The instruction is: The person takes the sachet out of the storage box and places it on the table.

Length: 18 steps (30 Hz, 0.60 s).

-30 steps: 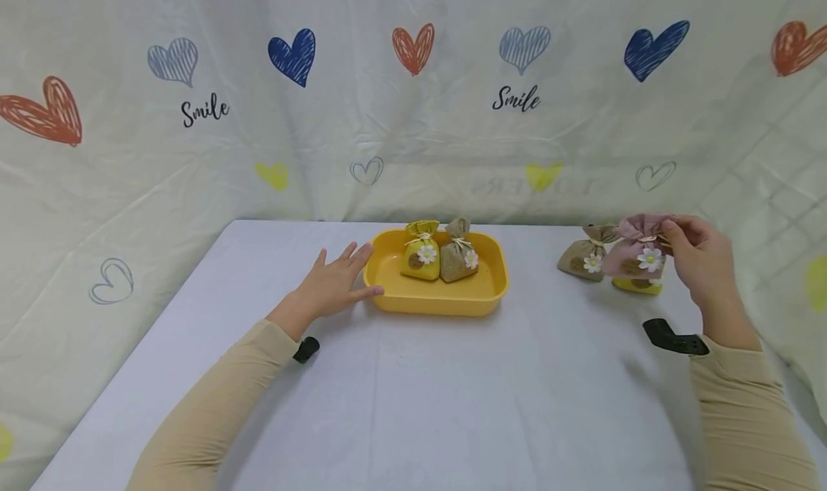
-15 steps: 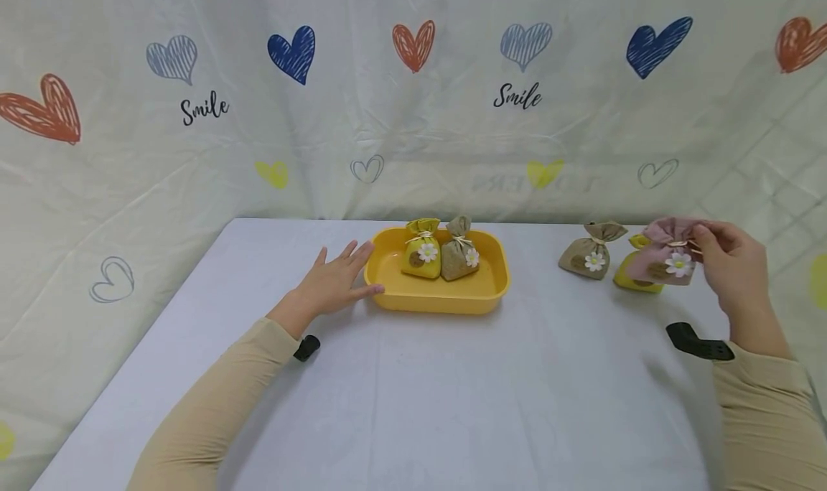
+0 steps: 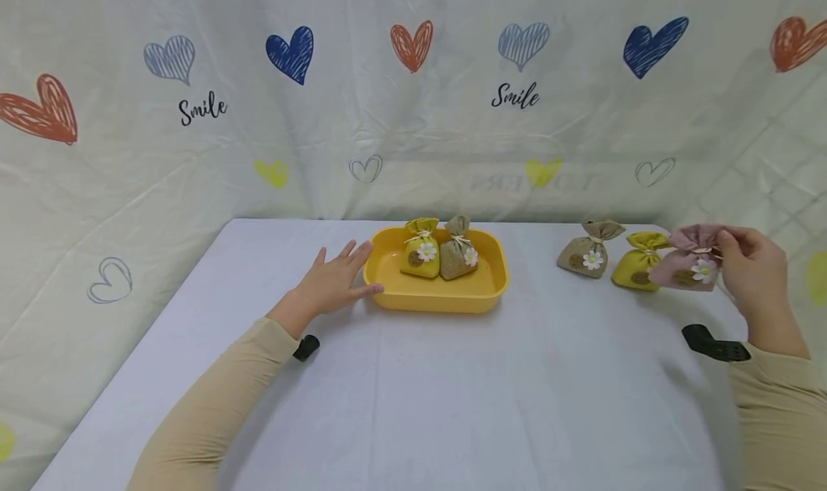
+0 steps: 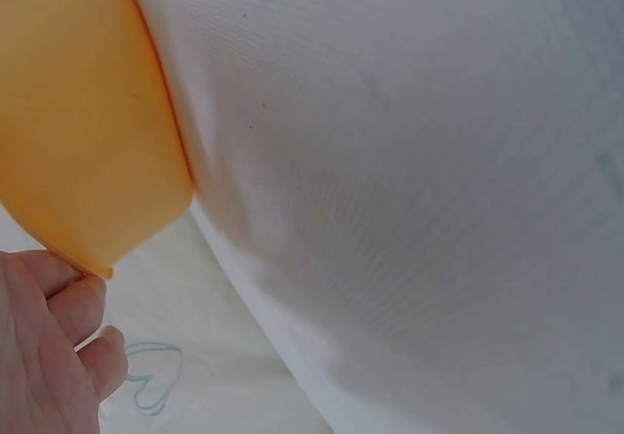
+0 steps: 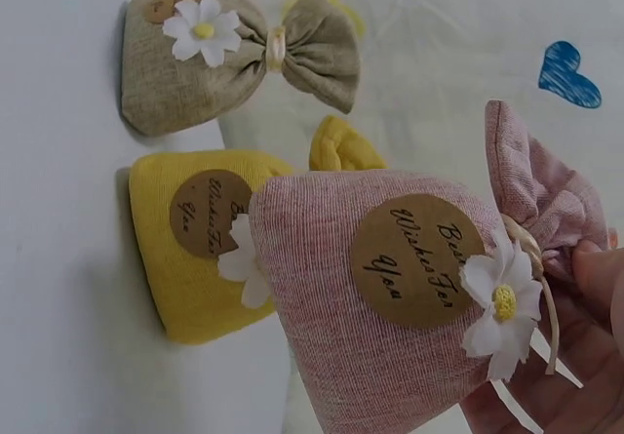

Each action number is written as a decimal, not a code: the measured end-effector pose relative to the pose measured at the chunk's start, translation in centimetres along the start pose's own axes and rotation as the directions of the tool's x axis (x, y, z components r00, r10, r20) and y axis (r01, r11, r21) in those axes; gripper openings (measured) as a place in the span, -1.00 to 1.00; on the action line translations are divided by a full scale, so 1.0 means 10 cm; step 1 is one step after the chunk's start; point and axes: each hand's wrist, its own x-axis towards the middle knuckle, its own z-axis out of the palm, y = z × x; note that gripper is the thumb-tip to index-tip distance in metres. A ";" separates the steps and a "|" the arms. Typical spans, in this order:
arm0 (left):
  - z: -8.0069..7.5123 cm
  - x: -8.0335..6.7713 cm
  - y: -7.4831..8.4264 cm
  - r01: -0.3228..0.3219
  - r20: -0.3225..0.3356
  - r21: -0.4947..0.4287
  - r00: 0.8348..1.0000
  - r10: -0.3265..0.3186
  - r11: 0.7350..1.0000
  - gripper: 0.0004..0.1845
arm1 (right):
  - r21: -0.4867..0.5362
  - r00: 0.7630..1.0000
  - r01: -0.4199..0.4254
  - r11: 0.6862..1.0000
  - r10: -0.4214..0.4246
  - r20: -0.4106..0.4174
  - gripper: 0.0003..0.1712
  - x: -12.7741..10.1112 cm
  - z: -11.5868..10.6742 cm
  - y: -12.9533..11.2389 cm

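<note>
By its tied neck, my right hand (image 3: 757, 272) pinches a pink cloth sachet (image 3: 686, 267) with a white flower and a round brown label. Just left of it on the table stands a yellow sachet (image 3: 638, 265), partly covered by the pink one in the right wrist view. A beige sachet (image 3: 586, 254) stands farther left. My left hand (image 3: 329, 283), fingers spread, touches the left end of a yellow tray (image 3: 439, 303). Inside the tray, another yellow sachet (image 3: 420, 254) and another beige sachet (image 3: 457, 258) lean side by side.
A white cloth covers the table (image 3: 452, 390). Behind it hangs a pale curtain (image 3: 452, 132) printed with hearts and words. Dark straps circle both wrists, the right strap (image 3: 713, 344) being the plainer one.
My right hand has carried the pink sachet rightward and slightly down, uncovering the standing yellow sachet in the head view. The left hand and tray hold their places.
</note>
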 end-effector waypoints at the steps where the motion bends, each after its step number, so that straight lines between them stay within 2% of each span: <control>1: 0.00 0.00 0.00 0.000 0.000 0.000 1.000 0.000 1.000 0.04 | -0.014 1.000 -0.013 1.000 0.013 -0.009 -0.66 0.01 0.00 0.01; 8: 0.01 0.00 -0.01 0.000 -0.005 0.000 1.000 0.000 1.000 0.04 | -0.083 0.996 -0.089 0.993 0.088 -0.022 -0.75 0.05 -0.03 0.12; 12: 0.01 -0.01 0.00 0.000 -0.003 -0.002 1.000 0.000 1.000 0.04 | -0.187 0.992 -0.122 0.975 0.123 -0.008 -0.42 0.05 -0.05 0.19; 18: 0.02 0.00 0.00 0.006 -0.001 0.004 1.000 -0.006 1.000 0.05 | -0.208 0.994 -0.105 0.973 0.105 -0.008 -0.38 0.08 -0.08 0.33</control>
